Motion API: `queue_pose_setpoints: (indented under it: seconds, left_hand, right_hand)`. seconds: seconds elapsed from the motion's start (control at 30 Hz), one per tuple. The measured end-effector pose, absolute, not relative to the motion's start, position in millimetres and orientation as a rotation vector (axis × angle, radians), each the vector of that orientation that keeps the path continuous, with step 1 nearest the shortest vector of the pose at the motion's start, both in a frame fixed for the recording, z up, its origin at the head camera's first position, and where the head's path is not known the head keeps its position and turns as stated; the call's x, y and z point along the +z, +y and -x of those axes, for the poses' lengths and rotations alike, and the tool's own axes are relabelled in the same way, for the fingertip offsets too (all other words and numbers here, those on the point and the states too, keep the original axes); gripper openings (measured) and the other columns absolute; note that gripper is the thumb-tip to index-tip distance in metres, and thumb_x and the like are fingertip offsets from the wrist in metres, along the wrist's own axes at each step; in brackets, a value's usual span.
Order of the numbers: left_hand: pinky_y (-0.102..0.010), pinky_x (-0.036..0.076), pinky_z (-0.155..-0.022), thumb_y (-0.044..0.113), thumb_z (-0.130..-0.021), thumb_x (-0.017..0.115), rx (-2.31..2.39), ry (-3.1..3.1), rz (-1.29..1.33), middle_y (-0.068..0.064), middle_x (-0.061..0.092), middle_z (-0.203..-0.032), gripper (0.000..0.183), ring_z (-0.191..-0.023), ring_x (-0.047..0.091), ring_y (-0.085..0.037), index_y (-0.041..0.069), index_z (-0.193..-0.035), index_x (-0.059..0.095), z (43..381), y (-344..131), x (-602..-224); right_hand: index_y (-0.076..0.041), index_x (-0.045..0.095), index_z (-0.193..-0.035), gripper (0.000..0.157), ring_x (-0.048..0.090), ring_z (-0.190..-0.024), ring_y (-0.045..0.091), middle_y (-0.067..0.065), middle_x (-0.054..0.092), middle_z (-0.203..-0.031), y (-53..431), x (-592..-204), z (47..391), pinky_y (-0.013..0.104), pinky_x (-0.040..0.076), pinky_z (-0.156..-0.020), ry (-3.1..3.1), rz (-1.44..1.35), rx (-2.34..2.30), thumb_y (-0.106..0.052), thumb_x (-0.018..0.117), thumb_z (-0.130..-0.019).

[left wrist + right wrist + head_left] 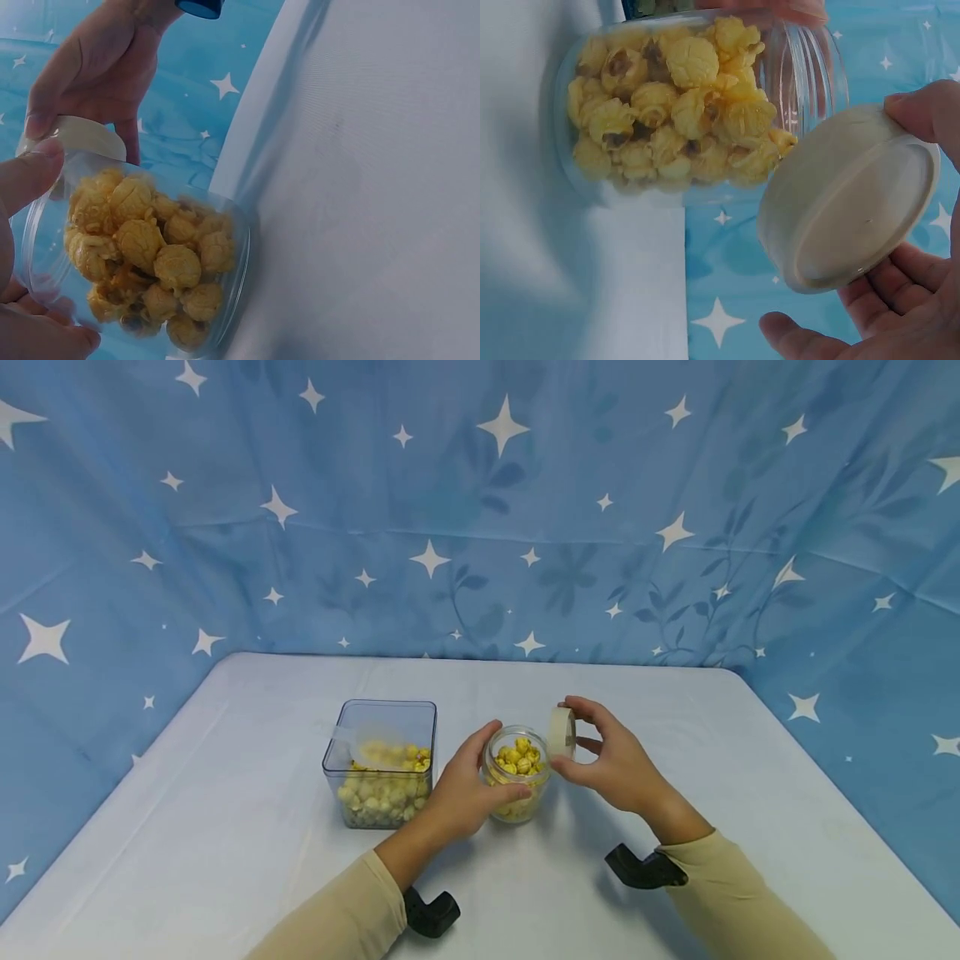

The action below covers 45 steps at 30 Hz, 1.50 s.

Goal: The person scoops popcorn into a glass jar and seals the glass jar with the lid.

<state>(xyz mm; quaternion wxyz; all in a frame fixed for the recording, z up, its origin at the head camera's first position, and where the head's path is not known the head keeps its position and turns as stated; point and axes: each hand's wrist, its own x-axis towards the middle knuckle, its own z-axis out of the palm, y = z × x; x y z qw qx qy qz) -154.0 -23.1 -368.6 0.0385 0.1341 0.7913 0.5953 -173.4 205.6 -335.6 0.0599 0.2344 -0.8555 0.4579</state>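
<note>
A clear jar (pixel 514 797) holding yellow popcorn (pixel 667 112) stands upright on the table with its mouth uncovered. My left hand (pixel 467 789) grips the jar near its rim, thumb on the near side and fingers round the far side. In my right hand (pixel 618 768) a cream round lid (pixel 561 733) is held on edge between thumb and fingers, just right of the jar's mouth. The right wrist view shows the lid (pixel 855 202) tilted beside the jar's neck. In the left wrist view, popcorn (pixel 150 247) fills much of the jar.
Left of the jar stands a clear square container (pixel 379 810) with more popcorn and a translucent scoop-like piece (pixel 375 747) lying in it. A white cloth (pixel 225 827) covers the table. Behind hangs a blue curtain (pixel 465 485) with white stars.
</note>
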Motion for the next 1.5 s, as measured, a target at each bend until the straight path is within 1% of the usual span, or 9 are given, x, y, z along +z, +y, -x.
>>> queue_pose_setpoints:
  seconds: [0.13, 0.23, 0.47, 0.63, 0.83, 0.97, 1.17, 1.37, 1.5]
  left_hand:
    - [-0.052, 0.032, -0.113, 0.026, -0.081, 0.086, 1.831, 2.430, -0.436, -0.008, 0.036, -0.157, 0.094, -0.141, 0.037, -0.029, 0.010, -0.157, 0.032, 151.8, -23.4, -367.3]
    - [-0.052, 0.034, -0.111, 0.025, -0.081, 0.087, 1.834, 2.426, -0.462, -0.008, 0.037, -0.156, 0.095, -0.139, 0.039, -0.030, 0.011, -0.157, 0.030, 150.7, -24.3, -366.6]
    - [-0.051, 0.041, -0.105, 0.021, -0.081, 0.085, 1.859, 2.402, -0.506, -0.009, 0.040, -0.153, 0.096, -0.130, 0.047, -0.028, 0.011, -0.158, 0.028, 149.2, -26.4, -367.2]
    - [-0.052, 0.039, -0.107, 0.022, -0.082, 0.085, 1.858, 2.413, -0.522, -0.008, 0.037, -0.155, 0.096, -0.133, 0.044, -0.028, 0.009, -0.158, 0.027, 149.0, -26.4, -367.1]
    - [-0.053, 0.038, -0.107, 0.023, -0.082, 0.084, 1.840, 2.423, -0.516, -0.008, 0.032, -0.158, 0.096, -0.136, 0.041, -0.029, 0.010, -0.159, 0.026, 148.6, -26.2, -366.7]
    - [-0.052, 0.040, -0.106, 0.024, -0.082, 0.084, 1.840, 2.432, -0.514, -0.008, 0.034, -0.157, 0.097, -0.134, 0.044, -0.029, 0.010, -0.158, 0.027, 149.0, -26.2, -367.1]
    - [-0.049, 0.043, -0.102, 0.022, -0.083, 0.083, 1.864, 2.405, -0.557, -0.006, 0.043, -0.149, 0.093, -0.125, 0.049, -0.025, 0.013, -0.158, 0.028, 150.2, -26.2, -368.8]
    - [-0.049, 0.038, -0.108, 0.024, -0.084, 0.082, 1.864, 2.407, -0.564, -0.007, 0.038, -0.153, 0.095, -0.130, 0.047, -0.024, 0.011, -0.159, 0.026, 151.5, -26.2, -368.7]
    - [-0.049, 0.041, -0.106, 0.025, -0.083, 0.083, 1.862, 2.411, -0.539, -0.008, 0.038, -0.153, 0.097, -0.131, 0.047, -0.025, 0.010, -0.159, 0.025, 152.1, -26.2, -368.1]
  right_hand:
    - [0.005, 0.038, -0.147, 0.076, 0.045, -0.130, 0.032, 0.017, 0.048, -0.145, 199.6, -334.5, 173.4, 0.051, 0.049, -0.099, -2.594, -0.729, 1.394, -0.009, 0.080, -0.085]
    - [0.004, 0.040, -0.147, 0.078, 0.047, -0.129, 0.029, 0.015, 0.049, -0.145, 193.2, -332.8, 174.7, 0.051, 0.050, -0.096, -2.601, -0.755, 1.360, -0.012, 0.082, -0.084]
    - [0.001, 0.044, -0.145, 0.078, 0.050, -0.125, 0.027, 0.012, 0.051, -0.144, 178.9, -330.7, 176.0, 0.051, 0.048, -0.092, -2.629, -0.819, 1.311, -0.020, 0.084, -0.082]
    - [-0.001, 0.046, -0.145, 0.077, 0.052, -0.123, 0.026, 0.010, 0.053, -0.144, 172.5, -329.8, 175.5, 0.047, 0.047, -0.091, -2.657, -0.860, 1.301, -0.023, 0.085, -0.082]
    - [-0.004, 0.049, -0.145, 0.078, 0.054, -0.122, 0.026, 0.009, 0.053, -0.144, 168.9, -326.7, 176.6, 0.048, 0.047, -0.093, -2.686, -0.878, 1.308, -0.028, 0.085, -0.081]
    - [-0.004, 0.051, -0.144, 0.076, 0.055, -0.120, 0.026, 0.008, 0.054, -0.143, 167.9, -324.7, 178.2, 0.047, 0.049, -0.092, -2.701, -0.892, 1.282, -0.030, 0.085, -0.081]
    - [-0.004, 0.052, -0.143, 0.073, 0.057, -0.111, 0.026, 0.009, 0.055, -0.141, 163.6, -319.1, 179.3, 0.042, 0.052, -0.085, -2.778, -0.935, 1.232, -0.031, 0.083, -0.082]
    - [-0.005, 0.053, -0.142, 0.074, 0.057, -0.111, 0.026, 0.008, 0.054, -0.142, 161.3, -317.0, 179.4, 0.041, 0.052, -0.086, -2.821, -0.901, 1.244, -0.032, 0.083, -0.080]
    - [-0.003, 0.053, -0.141, 0.078, 0.057, -0.114, 0.026, 0.009, 0.056, -0.140, 159.0, -318.0, 179.2, 0.042, 0.051, -0.088, -2.797, -0.849, 1.248, -0.033, 0.087, -0.078]
